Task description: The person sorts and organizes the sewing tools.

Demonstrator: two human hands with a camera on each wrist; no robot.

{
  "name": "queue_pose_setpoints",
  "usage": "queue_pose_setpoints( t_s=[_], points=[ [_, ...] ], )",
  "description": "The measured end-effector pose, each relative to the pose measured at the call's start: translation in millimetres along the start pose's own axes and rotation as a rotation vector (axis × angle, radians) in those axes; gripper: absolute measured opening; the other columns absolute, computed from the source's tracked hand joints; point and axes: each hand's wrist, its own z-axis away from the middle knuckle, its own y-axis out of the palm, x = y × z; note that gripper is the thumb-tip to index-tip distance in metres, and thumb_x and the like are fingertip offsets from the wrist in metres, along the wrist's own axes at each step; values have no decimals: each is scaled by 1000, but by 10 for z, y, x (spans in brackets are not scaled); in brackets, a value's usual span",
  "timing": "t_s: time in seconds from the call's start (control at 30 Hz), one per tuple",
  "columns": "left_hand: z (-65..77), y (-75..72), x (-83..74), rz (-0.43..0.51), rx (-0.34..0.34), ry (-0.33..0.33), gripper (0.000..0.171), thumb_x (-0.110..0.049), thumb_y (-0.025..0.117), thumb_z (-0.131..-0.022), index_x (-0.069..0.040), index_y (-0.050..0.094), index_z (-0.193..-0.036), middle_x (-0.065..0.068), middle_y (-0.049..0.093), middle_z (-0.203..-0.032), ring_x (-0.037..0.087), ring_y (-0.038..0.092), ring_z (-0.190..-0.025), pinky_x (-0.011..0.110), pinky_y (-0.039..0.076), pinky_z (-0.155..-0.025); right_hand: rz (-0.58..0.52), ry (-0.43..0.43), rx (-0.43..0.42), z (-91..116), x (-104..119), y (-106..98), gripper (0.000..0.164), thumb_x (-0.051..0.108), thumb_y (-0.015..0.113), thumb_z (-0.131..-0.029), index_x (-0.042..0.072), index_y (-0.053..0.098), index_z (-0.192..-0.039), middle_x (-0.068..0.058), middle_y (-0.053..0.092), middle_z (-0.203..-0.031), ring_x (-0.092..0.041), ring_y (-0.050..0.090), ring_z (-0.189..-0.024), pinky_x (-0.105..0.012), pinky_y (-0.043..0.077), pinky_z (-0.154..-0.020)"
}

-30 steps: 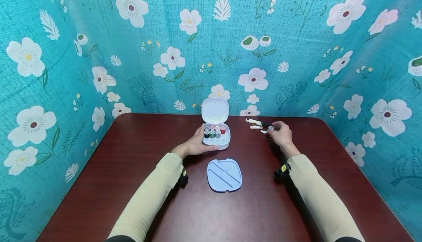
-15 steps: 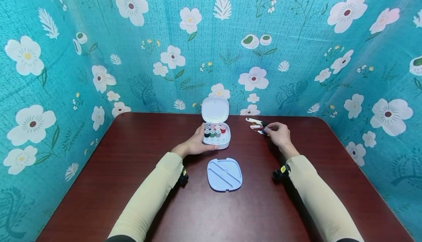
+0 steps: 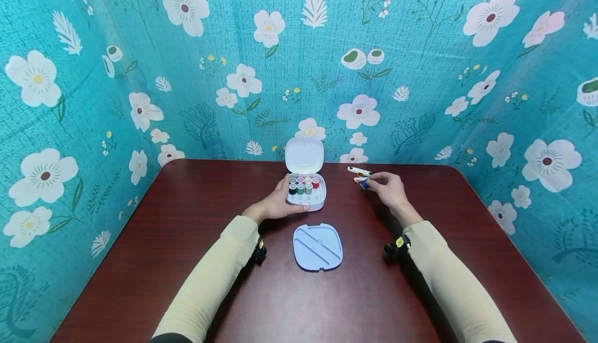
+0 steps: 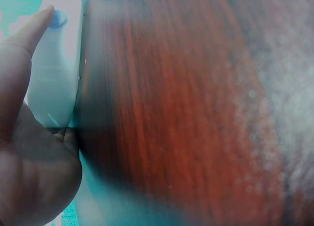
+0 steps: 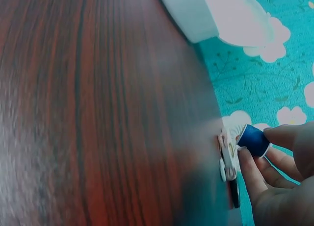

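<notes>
A white sewing box (image 3: pixel 318 205) stands with its lid (image 3: pixel 304 155) raised. Spools of thread (image 3: pixel 300 189) in several colours, among them black, green, grey and red, sit upright in its rows. My left hand (image 3: pixel 276 203) grips the box by its left side, with the thumb along the front; the left wrist view shows that thumb near a blue button. To the right of the box, my right hand (image 3: pixel 392 190) pinches a blue thread spool (image 5: pixel 253 140) between thumb and fingers. The spool is tilted, off the table.
Close to the right hand lie a white-and-black handled tool (image 3: pixel 358 170) and a small white piece (image 3: pixel 360 180) with other small items, partly hidden. A pale blue tray (image 3: pixel 318 260) with diagonal ridges lies in front of the box. A floral curtain (image 3: pixel 261 99) hangs behind the table.
My right hand has taken hold of the blue spool, lifted it and moved left towards the box. My left hand and the box stay in place.
</notes>
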Motion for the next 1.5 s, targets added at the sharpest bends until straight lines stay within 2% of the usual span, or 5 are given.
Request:
queue_pose_setpoints(
  t_s=[0.2, 0.53, 0.73, 1.0, 1.5],
  points=[
    [7, 6, 3, 0, -5, 2, 130, -59, 80, -82, -11, -7, -164, 12, 5, -170, 28, 18, -154, 47, 26, -121, -39, -42, 15, 33, 100, 87, 32, 9, 65, -101, -11, 63, -126, -26, 62, -121, -10, 69, -87, -45, 55, -95],
    [10, -1, -7, -3, 4, -14, 130, -62, 78, -82, -10, -9, -164, 12, 1, -171, 28, 14, -155, 48, 24, -122, -41, -87, 61, 40, 225, 182, 31, 10, 64, -102, -10, 64, -125, -27, 63, -120, -32, 72, -101, -44, 55, -95],
    [-54, 13, 35, -18, 10, -26, 131, -62, 78, -81, -11, -10, -164, 12, 2, -171, 28, 15, -155, 47, 24, -122, -33, -89, 81, 47, 294, 262, 31, 13, 64, -102, -8, 64, -125, -25, 63, -120, -43, 68, -110, -51, 52, -99],
    [-157, 35, 118, -15, 29, -60, 135, -64, 80, -78, -14, -12, -164, 8, 0, -171, 25, 14, -155, 46, 24, -122, -40, -109, 106, 61, 336, 365, 27, 11, 64, -102, -7, 66, -122, -26, 63, -121, -41, 70, -106, -53, 51, -98],
    [-157, 30, 114, -12, 22, -48, 136, -64, 81, -77, -15, -12, -164, 7, 2, -171, 24, 14, -154, 45, 23, -122, -52, -121, 134, 59, 380, 518, 23, 9, 66, -101, -6, 67, -118, -24, 63, -116, -40, 70, -103, -49, 54, -96]
  ],
)
